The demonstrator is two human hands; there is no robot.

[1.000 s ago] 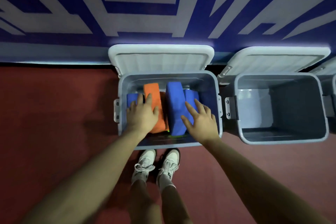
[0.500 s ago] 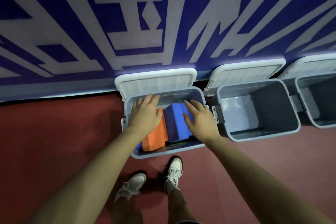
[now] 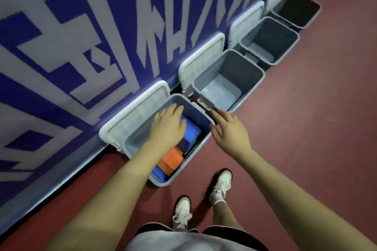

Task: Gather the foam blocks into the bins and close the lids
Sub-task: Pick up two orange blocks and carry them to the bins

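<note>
Head view: left hand (image 3: 168,126) flat over open bin (image 3: 130,144), fingers (image 3: 173,108) straight, reaching toward far rim, gripping nothing. Right hand (image 3: 228,130) spread, relaxed, hovering at bin's right rim, also holding nothing. Blocks — blue (image 3: 190,131), orange (image 3: 171,160) — lie inside, below left palm. Lid (image 3: 132,112) stands open against wall (image 3: 81,47), directly beyond left fingertips, long axis along wall. Likely next: pull lid over; left hand nearer. Three more bins (image 3: 251,79) open along wall to right.
</note>
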